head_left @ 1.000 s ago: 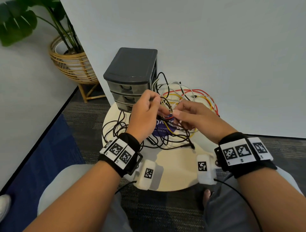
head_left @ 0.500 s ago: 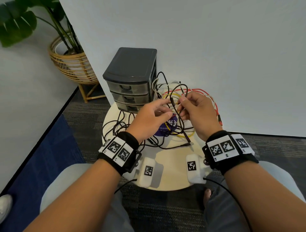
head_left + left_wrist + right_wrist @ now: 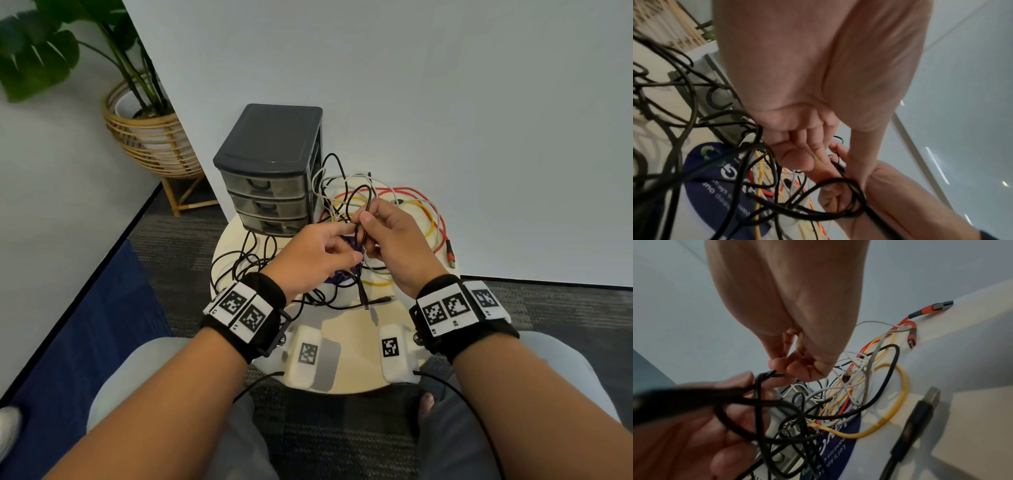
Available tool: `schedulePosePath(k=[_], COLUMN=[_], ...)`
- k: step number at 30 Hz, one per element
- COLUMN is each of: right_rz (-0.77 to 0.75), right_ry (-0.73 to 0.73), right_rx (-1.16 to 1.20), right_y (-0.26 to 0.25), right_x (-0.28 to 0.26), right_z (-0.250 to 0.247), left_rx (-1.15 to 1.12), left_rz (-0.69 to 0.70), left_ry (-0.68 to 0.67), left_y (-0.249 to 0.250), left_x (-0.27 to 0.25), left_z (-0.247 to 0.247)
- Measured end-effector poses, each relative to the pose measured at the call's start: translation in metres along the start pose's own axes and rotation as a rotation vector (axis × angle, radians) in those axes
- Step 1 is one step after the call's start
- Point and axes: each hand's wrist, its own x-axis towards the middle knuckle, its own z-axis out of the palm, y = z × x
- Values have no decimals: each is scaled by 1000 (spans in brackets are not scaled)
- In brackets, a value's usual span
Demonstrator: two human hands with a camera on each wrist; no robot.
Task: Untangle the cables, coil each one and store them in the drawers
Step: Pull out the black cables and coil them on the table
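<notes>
A tangle of black, white, red [image 3: 407,189] and yellow [image 3: 430,219] cables lies on a small round table [image 3: 352,342]. My right hand [image 3: 390,240] pinches a thin black cable [image 3: 359,202] between thumb and forefinger, and the cable loops up above the fingers. My left hand [image 3: 322,253] holds the same cable just beside it, thumb pressed on the hanging strands. In the right wrist view the right hand [image 3: 797,363] nips the black cable [image 3: 764,376], which crosses the left hand [image 3: 694,418]. The dark grey drawer unit [image 3: 270,144] stands behind, its three drawers closed.
More black cable [image 3: 239,263] sprawls over the table's left side. A black plug [image 3: 385,299] lies near the front. The red cable's plug [image 3: 450,255] hangs off the right edge. A blue round sticker [image 3: 337,277] lies under the tangle. A plant in a wicker basket [image 3: 150,137] stands on the floor at left.
Both hands have moved back towards the drawers and closer together. The right hand has raised the black cable, so a loop now stands above the fingers.
</notes>
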Motion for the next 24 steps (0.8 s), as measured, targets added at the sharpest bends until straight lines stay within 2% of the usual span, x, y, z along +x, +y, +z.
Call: schedulePosePath(k=[4,6,8,12,15,17,19,21,24], right_rz=[25,29,29,13,-14,15,42,40,7], right_ry=[14,34,16,-58,116,274,364,369,330], right_rx=[20,35,76,109,61,183,318,333,194], right_y=[1,2,2,-1,-3,-3,-6,-10,-14], right_x=[1,1,0,-3,1,6,9,7,2], right_z=[0,0,1,3,-2,-11,-23,-34,-42], left_rx=[73,148,181,89,-39,-82,-83,-79,-88], left_rz=[64,61,62,41,12,-1,-6,-9,3], left_ry=[-190,-228,-176,5,106,164,205,234,262], left_y=[2,1,1,0,-1,-1,0,1,5], left_x=[-2,-2,-3,-2,-2,-3,-4,-5,-8], left_z=[-2,0,2,0,-4,-9,-13,-17,-22])
